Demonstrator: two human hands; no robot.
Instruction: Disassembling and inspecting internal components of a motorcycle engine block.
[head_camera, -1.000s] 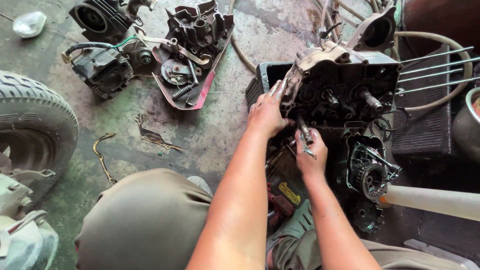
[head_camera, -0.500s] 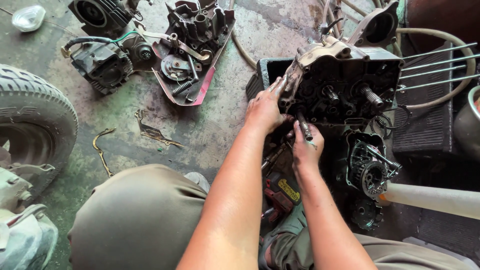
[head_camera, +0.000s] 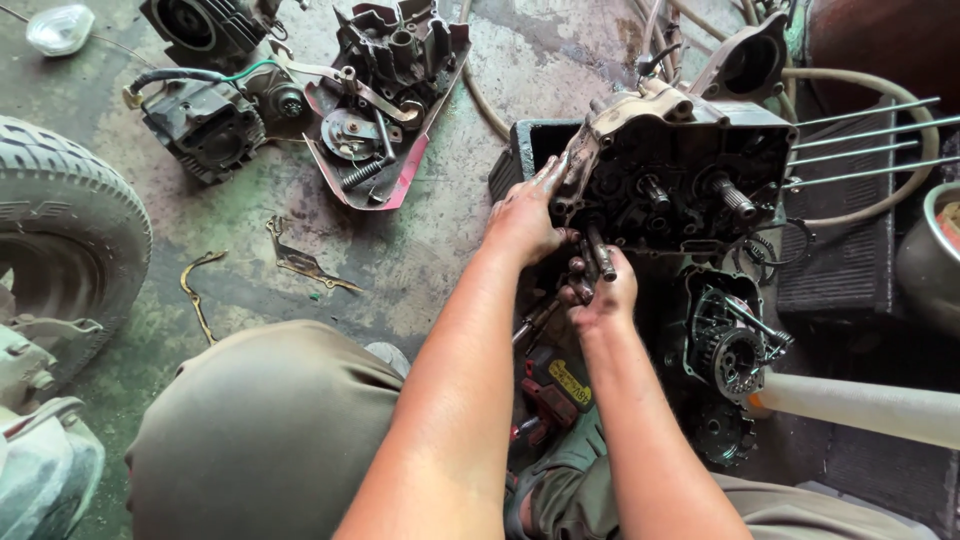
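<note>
Soft daylight is falling evenly across the concrete floor (head_camera: 450, 230), throwing only faint shadows. The white light cover (head_camera: 58, 28) at top left is glaring slightly, while the engine case (head_camera: 680, 170) interior is staying dark. Edges are bending a little from wide-lens distortion; focus is holding sharp.

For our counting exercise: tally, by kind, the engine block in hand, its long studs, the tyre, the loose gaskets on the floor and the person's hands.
Engine block: 1
Long studs: 4
Tyre: 1
Gaskets: 2
Hands, left hand and right hand: 2
Total: 10
</note>
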